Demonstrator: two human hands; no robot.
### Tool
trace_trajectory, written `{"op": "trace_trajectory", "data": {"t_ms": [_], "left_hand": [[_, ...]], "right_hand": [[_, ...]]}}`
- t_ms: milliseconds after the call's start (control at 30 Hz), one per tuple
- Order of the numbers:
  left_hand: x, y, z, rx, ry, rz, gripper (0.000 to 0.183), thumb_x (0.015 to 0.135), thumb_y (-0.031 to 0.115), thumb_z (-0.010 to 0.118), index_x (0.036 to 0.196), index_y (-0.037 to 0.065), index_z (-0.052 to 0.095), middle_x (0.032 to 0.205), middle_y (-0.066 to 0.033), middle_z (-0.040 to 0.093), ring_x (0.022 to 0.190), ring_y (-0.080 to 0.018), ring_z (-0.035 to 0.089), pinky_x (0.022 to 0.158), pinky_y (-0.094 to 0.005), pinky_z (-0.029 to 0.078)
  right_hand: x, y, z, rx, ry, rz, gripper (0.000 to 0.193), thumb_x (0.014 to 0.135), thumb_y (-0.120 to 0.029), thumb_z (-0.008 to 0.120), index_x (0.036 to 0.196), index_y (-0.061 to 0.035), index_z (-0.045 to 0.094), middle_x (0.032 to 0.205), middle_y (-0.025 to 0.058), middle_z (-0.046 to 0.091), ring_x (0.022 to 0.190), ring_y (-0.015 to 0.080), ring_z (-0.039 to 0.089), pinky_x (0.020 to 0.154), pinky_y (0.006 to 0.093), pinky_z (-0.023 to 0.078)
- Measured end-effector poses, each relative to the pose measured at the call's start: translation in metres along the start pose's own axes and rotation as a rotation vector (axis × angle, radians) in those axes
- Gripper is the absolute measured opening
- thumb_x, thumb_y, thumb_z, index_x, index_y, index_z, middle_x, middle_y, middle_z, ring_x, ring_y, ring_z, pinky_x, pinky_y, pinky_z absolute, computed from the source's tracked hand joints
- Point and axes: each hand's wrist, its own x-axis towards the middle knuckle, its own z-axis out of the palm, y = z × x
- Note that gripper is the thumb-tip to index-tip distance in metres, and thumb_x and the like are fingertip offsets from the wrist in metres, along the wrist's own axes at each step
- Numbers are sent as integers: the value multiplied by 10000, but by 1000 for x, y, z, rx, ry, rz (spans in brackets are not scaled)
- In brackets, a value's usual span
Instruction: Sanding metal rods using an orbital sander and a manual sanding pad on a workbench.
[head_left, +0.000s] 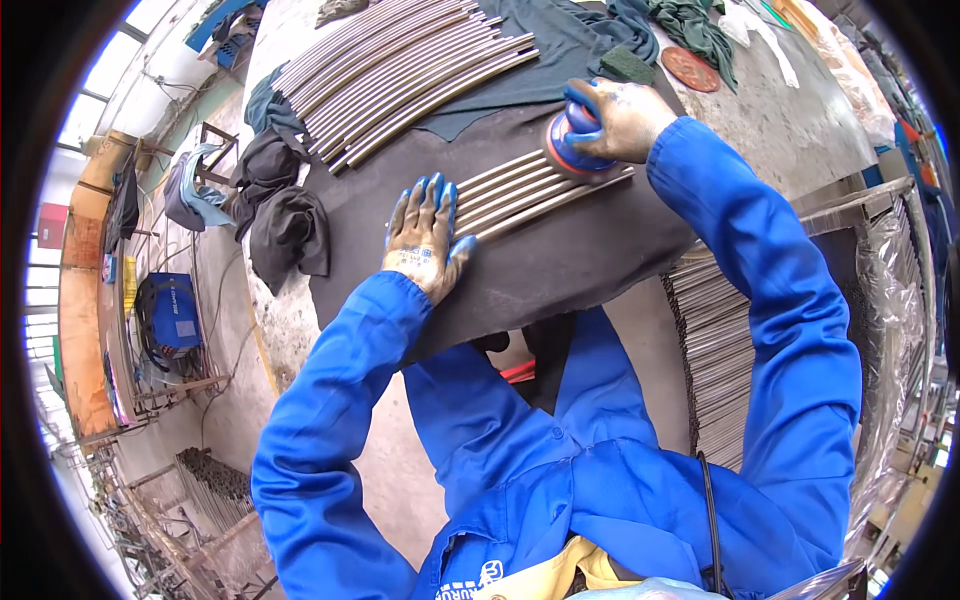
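Observation:
A short row of several metal rods [512,196] lies side by side on a black sheet [540,262] in front of me. My gloved left hand [424,232] rests flat on the left end of the rods, its blue-tipped fingers stretched out and pointing away from me. At the other end, my gloved right hand [632,118] is closed around a round blue-and-red hand sander [560,148]. The sander's disc sits on top of the rods near their right end; its underside is hidden.
A larger batch of metal rods [400,65] lies beyond on dark green cloth [500,95]. Beyond my right hand are a green block [627,66] and a reddish disc [690,70]. Black cloth bundles [288,235] sit at the left. A crate of stacked rods [715,350] stands by my right side.

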Motion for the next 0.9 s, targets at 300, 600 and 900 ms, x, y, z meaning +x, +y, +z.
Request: {"op": "trace_trajectory", "data": {"t_ms": [300,600,900], "left_hand": [[18,-8,-3,44,-4,-73,689,987,397,417,1539,29,233,1599,-212,231,1499,-367,167,1231,-466,71],[34,-18,3,96,-83,-196,685,984,435,353,1541,48,252,1605,-197,229,1501,-360,166,1229,-464,46],[42,-9,5,99,-88,-296,668,976,426,356,1524,48,308,1595,-184,267,1503,-361,161,1227,-465,57]], "right_hand": [[3,6,4,-4,24,-6,691,767,-437,720,1334,-107,501,1157,168,647,982,368,652,865,409,527],[25,-46,-6,-21,-47,-27,694,770,-464,713,1328,-107,507,1134,174,652,946,362,664,840,417,533],[57,-69,12,-20,57,-103,674,784,-483,701,1314,-110,518,1063,173,665,928,350,679,818,422,541]]}}
